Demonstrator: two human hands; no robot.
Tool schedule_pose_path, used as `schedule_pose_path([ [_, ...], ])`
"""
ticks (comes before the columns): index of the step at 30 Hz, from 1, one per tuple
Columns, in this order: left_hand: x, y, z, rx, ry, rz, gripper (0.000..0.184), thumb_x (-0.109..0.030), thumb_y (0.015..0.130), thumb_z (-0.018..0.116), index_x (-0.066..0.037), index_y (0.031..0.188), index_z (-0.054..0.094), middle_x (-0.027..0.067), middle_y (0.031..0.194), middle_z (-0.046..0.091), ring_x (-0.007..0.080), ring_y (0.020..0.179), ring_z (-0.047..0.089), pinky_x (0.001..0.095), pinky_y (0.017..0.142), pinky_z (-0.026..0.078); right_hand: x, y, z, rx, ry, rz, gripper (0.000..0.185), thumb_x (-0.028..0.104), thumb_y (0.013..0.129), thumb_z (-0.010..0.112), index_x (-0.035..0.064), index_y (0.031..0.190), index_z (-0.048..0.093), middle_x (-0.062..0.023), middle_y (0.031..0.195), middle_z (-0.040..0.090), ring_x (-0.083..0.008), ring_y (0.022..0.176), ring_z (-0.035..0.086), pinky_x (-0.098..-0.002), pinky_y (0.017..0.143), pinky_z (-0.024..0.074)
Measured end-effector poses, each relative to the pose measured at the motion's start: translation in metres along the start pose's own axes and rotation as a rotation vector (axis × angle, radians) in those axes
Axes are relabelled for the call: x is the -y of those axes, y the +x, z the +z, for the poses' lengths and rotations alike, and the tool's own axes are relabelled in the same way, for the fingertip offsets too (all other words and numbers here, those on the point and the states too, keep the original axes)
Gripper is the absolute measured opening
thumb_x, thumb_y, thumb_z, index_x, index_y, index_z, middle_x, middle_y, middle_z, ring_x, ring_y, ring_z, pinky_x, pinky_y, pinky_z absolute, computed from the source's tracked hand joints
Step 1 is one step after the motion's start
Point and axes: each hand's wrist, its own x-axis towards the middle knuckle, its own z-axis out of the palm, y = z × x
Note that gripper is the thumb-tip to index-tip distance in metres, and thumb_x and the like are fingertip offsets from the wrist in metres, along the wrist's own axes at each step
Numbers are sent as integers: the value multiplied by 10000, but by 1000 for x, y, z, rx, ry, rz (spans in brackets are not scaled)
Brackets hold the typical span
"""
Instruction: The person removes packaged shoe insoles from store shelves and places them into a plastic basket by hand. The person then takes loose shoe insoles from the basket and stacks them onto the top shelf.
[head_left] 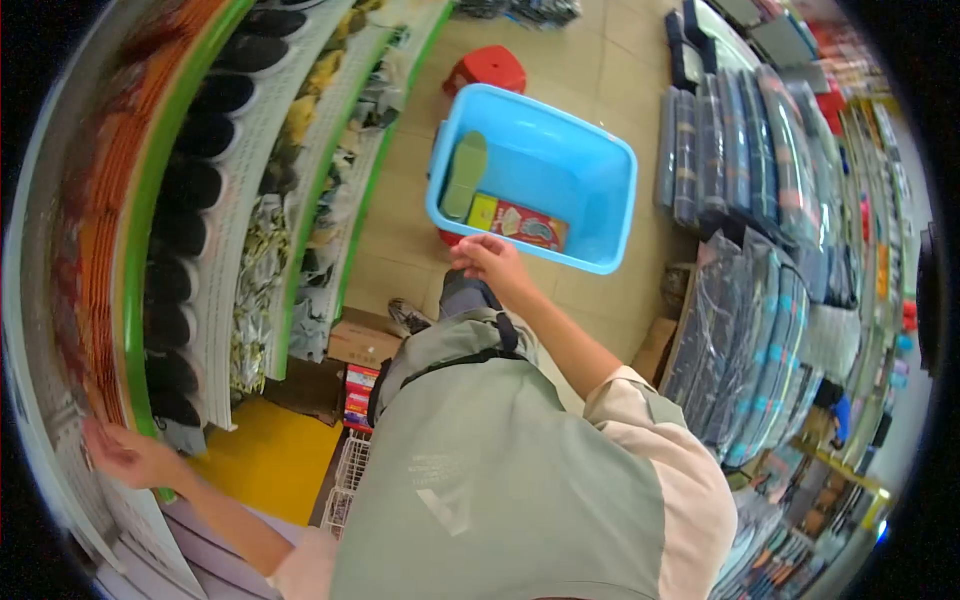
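Observation:
My left hand reaches out at the lower left, its fingers partly stretched by the lower end of a row of orange packets. I cannot make out whether the fingertips touch a packet, and I see nothing held. My right hand hovers by the near rim of a light blue plastic tub, empty, with fingers loosely bent and apart. Inside the tub lie a green insole-shaped item, a yellow box and a red printed packet. A red stool shows behind the tub.
Shelves at left carry black rounded insoles and shiny gold packets. Below them are a cardboard box, a yellow panel and a white wire basket. Plastic-wrapped folded textiles line the right side.

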Motion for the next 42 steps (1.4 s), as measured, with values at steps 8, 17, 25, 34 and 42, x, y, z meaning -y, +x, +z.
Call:
schedule_pose_path([
  [8,-201,-199,80,1084,-343,-333,288,-26,857,593,22,1139,563,176,1205,556,331,1141,532,393,999,401,-13,111,-197,-252,-862,-104,362,218,804,713,-16,1066,625,-155,982,685,-218,901,676,-336,788,534],
  [17,-310,-241,97,1376,-339,-548,216,-23,860,600,16,1072,584,164,1126,585,284,1022,590,333,851,483,-39,200,-331,-148,-1100,527,508,204,709,747,-3,1150,603,-223,1097,657,-349,1044,637,-421,892,517],
  [25,-337,-261,74,1370,-165,-979,199,-31,890,579,27,1080,583,138,1017,610,236,947,623,336,849,486,-89,256,-314,-25,-1533,461,785,309,684,803,38,1310,414,-197,1311,511,-371,1267,455,-491,1020,425],
  [34,-369,-251,75,1417,-57,-1082,208,-61,903,575,21,1094,588,140,1034,641,227,941,638,331,849,484,-102,276,-304,74,-1569,522,830,360,688,819,33,1324,396,-190,1365,451,-364,1290,429,-509,1036,399],
  [42,-378,-269,60,1361,-60,-1192,212,-55,898,591,26,1094,591,136,1031,649,207,913,649,322,829,499,-89,284,-309,125,-1587,565,785,361,693,808,78,1332,453,-156,1369,461,-349,1275,448,-550,1023,389],
])
